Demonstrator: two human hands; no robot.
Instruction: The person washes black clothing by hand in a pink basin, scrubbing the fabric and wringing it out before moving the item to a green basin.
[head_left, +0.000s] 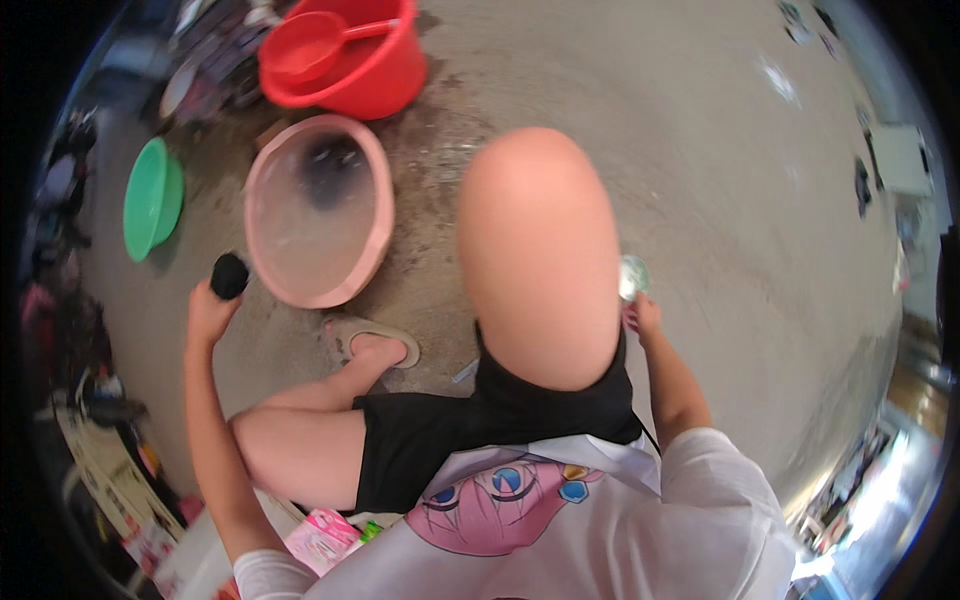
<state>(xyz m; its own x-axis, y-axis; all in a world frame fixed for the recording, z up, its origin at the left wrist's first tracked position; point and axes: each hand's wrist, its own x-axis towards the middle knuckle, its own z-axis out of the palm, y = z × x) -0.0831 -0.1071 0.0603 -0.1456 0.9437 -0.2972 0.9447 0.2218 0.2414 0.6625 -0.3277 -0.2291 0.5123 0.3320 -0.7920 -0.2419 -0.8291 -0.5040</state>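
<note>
My left hand (213, 309) is closed around a dark, rounded object (229, 276), just left of the pink plastic basin (384, 225). That basin holds cloudy water with a dark patch at its upper part. My right hand (645, 315), beside my raised knee, holds a clear greenish item (634, 276) that looks like a plastic bottle or cup; the knee partly hides it. Something pink shows at that hand's fingers. A large red tub (401, 75) stands beyond the pink basin, with a red dipper (311, 49) in its mouth.
A green basin (154, 202) stands on the concrete floor at the left. My sandalled foot (382, 349) is close below the pink basin. Clutter lines the left edge, and a pink package (322, 540) lies beside my thigh. Wet marks show on the floor near the tubs.
</note>
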